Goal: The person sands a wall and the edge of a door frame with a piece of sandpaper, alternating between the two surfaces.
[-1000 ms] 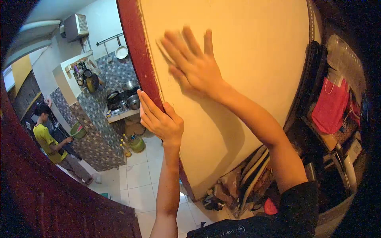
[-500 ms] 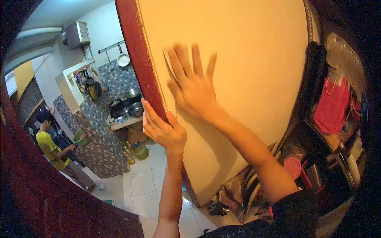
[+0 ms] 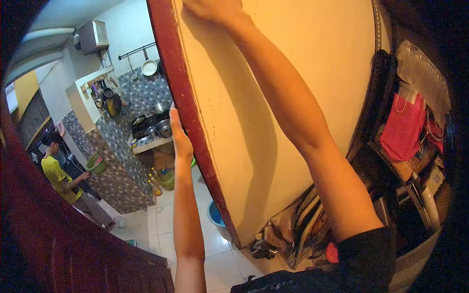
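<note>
My left hand [image 3: 181,139] is at the edge of the dark red door frame [image 3: 188,105], seen edge-on, one finger stretched upward. The frame hides part of this hand; nothing is seen held in it. High on the yellow wall panel [image 3: 303,88], my right hand [image 3: 212,9] is at the top border of the view, close to or touching the panel beside the red frame. Its fingers are cut off or turned away. My right forearm crosses the panel and casts a long shadow on it.
Through the doorway a person [image 3: 61,171] in a yellow shirt stands by a green basin [image 3: 96,163]. A stove [image 3: 149,128] with pots is behind. A blue tub [image 3: 215,214] sits on the tiles. At right are a pink bag [image 3: 403,129] and a shoe pile [image 3: 281,237].
My right hand has moved up the panel to the top border, its spread fingers no longer showing. My left hand has shifted up and turned edge-on. The blue tub has come more into view.
</note>
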Demonstrator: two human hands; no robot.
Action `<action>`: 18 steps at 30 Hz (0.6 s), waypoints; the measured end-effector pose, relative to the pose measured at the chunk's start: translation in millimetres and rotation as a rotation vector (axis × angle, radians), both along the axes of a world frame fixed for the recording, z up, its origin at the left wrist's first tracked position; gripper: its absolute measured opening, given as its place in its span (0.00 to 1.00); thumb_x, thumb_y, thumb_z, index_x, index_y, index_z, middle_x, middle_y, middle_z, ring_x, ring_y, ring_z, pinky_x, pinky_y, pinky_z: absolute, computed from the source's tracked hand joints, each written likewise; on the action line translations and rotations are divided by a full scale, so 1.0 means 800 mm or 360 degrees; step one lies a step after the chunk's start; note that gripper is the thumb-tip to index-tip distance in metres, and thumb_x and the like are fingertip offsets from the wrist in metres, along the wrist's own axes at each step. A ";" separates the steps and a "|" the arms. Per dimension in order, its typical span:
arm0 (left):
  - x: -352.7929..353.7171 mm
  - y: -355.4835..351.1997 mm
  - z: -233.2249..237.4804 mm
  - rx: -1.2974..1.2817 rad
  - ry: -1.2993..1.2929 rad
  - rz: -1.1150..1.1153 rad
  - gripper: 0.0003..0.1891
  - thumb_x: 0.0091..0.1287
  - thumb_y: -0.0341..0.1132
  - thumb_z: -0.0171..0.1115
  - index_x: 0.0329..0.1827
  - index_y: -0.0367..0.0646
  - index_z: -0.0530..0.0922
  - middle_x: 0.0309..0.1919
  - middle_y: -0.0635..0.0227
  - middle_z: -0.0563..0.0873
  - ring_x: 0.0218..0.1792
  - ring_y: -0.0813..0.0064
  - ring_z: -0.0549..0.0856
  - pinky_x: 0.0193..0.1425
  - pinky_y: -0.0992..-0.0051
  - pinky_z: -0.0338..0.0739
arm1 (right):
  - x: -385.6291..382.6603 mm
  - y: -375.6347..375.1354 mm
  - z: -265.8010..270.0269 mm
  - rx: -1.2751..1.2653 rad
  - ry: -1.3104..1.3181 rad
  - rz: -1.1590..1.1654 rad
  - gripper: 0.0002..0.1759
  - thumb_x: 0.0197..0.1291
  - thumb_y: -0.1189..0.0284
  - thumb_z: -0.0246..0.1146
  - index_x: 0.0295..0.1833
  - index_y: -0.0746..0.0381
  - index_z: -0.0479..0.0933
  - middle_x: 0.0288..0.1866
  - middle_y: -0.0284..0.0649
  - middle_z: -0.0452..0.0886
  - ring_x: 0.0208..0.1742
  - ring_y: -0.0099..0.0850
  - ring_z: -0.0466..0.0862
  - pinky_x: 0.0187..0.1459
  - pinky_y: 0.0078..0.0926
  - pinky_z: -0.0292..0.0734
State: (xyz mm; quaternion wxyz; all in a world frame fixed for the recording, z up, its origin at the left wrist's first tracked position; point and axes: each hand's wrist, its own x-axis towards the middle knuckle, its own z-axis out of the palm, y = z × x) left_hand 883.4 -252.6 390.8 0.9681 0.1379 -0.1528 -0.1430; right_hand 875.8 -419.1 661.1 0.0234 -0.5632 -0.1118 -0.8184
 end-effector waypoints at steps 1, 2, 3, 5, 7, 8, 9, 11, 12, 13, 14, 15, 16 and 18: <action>0.000 -0.014 0.004 0.0318 -0.0355 0.0404 0.38 0.76 0.63 0.47 0.75 0.39 0.67 0.69 0.63 0.77 0.68 0.66 0.76 0.74 0.67 0.65 | 0.003 -0.001 -0.006 -0.0039 -0.0042 0.0045 0.35 0.78 0.55 0.42 0.82 0.64 0.54 0.85 0.51 0.52 0.85 0.59 0.44 0.70 0.85 0.26; 0.000 -0.022 0.008 0.0638 -0.0717 0.0808 0.38 0.77 0.63 0.47 0.74 0.38 0.67 0.67 0.61 0.78 0.66 0.65 0.77 0.73 0.66 0.67 | -0.005 0.001 -0.023 -0.0052 0.0024 0.0031 0.35 0.78 0.55 0.42 0.82 0.63 0.55 0.85 0.51 0.52 0.85 0.59 0.44 0.70 0.85 0.27; 0.008 -0.017 0.007 0.0693 -0.0794 0.0740 0.39 0.75 0.67 0.47 0.72 0.40 0.70 0.62 0.63 0.82 0.59 0.66 0.82 0.67 0.66 0.73 | -0.012 0.003 -0.050 -0.0062 0.0083 0.0015 0.34 0.78 0.55 0.42 0.82 0.62 0.55 0.85 0.51 0.52 0.85 0.60 0.45 0.70 0.84 0.28; 0.008 -0.019 0.006 0.0744 -0.0790 0.0732 0.36 0.76 0.66 0.46 0.71 0.44 0.72 0.60 0.67 0.83 0.57 0.68 0.83 0.65 0.66 0.74 | -0.031 0.005 -0.123 -0.0114 0.0529 0.0000 0.39 0.75 0.53 0.50 0.85 0.55 0.48 0.88 0.39 0.43 0.85 0.59 0.39 0.69 0.87 0.35; 0.012 -0.024 0.007 0.0785 -0.0794 0.0721 0.34 0.77 0.65 0.45 0.70 0.48 0.74 0.58 0.70 0.84 0.55 0.71 0.83 0.64 0.67 0.75 | -0.040 0.005 -0.209 -0.0197 0.0683 0.0180 0.38 0.75 0.51 0.48 0.84 0.57 0.53 0.88 0.39 0.45 0.85 0.60 0.42 0.69 0.87 0.31; 0.016 -0.025 0.002 0.0776 -0.0736 0.0719 0.32 0.77 0.65 0.45 0.69 0.48 0.75 0.55 0.71 0.84 0.52 0.72 0.84 0.60 0.68 0.77 | -0.049 0.006 -0.256 -0.0198 0.0760 0.0165 0.38 0.75 0.52 0.49 0.84 0.57 0.54 0.88 0.39 0.47 0.85 0.59 0.44 0.70 0.85 0.31; 0.021 -0.024 -0.004 0.0763 -0.0680 0.0723 0.31 0.78 0.65 0.45 0.67 0.49 0.76 0.52 0.72 0.85 0.49 0.73 0.84 0.57 0.70 0.78 | -0.057 0.007 -0.293 -0.0207 0.0832 0.0153 0.38 0.74 0.52 0.50 0.83 0.57 0.55 0.87 0.38 0.49 0.85 0.58 0.45 0.71 0.84 0.31; 0.056 -0.016 -0.021 0.0821 -0.0722 0.0827 0.35 0.78 0.65 0.44 0.70 0.44 0.72 0.60 0.67 0.81 0.57 0.70 0.81 0.64 0.69 0.75 | -0.062 0.009 -0.336 -0.0159 0.0854 0.0163 0.38 0.74 0.53 0.52 0.83 0.57 0.56 0.87 0.39 0.51 0.85 0.56 0.46 0.72 0.82 0.31; 0.079 -0.009 -0.032 0.0879 -0.0771 0.0928 0.39 0.78 0.65 0.44 0.74 0.38 0.68 0.68 0.61 0.77 0.65 0.68 0.79 0.70 0.68 0.71 | -0.062 0.011 -0.340 -0.0108 0.0870 0.0170 0.37 0.73 0.55 0.53 0.83 0.56 0.57 0.86 0.39 0.54 0.85 0.54 0.47 0.73 0.80 0.32; 0.080 0.009 -0.029 0.0846 -0.0800 0.0593 0.32 0.77 0.68 0.44 0.62 0.51 0.77 0.42 0.77 0.82 0.41 0.80 0.82 0.46 0.73 0.78 | -0.063 0.017 -0.337 -0.0105 0.0866 0.0176 0.37 0.73 0.55 0.53 0.83 0.56 0.57 0.86 0.39 0.54 0.85 0.54 0.47 0.73 0.80 0.32; 0.083 0.007 -0.032 0.0852 -0.0805 0.0594 0.32 0.77 0.68 0.44 0.62 0.51 0.77 0.42 0.77 0.82 0.41 0.80 0.82 0.46 0.73 0.78 | -0.062 0.022 -0.333 -0.0098 0.0857 0.0216 0.36 0.73 0.56 0.54 0.82 0.56 0.58 0.86 0.39 0.55 0.85 0.53 0.49 0.74 0.79 0.31; 0.088 0.000 -0.037 0.0934 -0.0784 0.0811 0.35 0.78 0.65 0.43 0.70 0.44 0.70 0.58 0.68 0.77 0.56 0.73 0.78 0.60 0.71 0.73 | -0.060 0.024 -0.327 -0.0096 0.0843 0.0248 0.36 0.72 0.57 0.55 0.82 0.56 0.59 0.85 0.38 0.57 0.85 0.51 0.50 0.74 0.79 0.31; 0.085 -0.005 -0.036 0.1010 -0.0754 0.1026 0.39 0.80 0.63 0.43 0.78 0.36 0.63 0.73 0.59 0.72 0.70 0.67 0.74 0.74 0.68 0.68 | -0.060 0.025 -0.322 -0.0099 0.0838 0.0241 0.36 0.72 0.57 0.55 0.82 0.56 0.59 0.85 0.38 0.57 0.85 0.51 0.50 0.74 0.79 0.31; 0.081 -0.007 -0.031 0.1067 -0.0682 0.1091 0.39 0.79 0.63 0.43 0.76 0.36 0.66 0.71 0.59 0.74 0.68 0.67 0.76 0.73 0.69 0.69 | -0.055 0.025 -0.306 -0.0112 0.0779 0.0178 0.36 0.72 0.58 0.55 0.82 0.56 0.59 0.85 0.38 0.57 0.85 0.50 0.52 0.74 0.79 0.31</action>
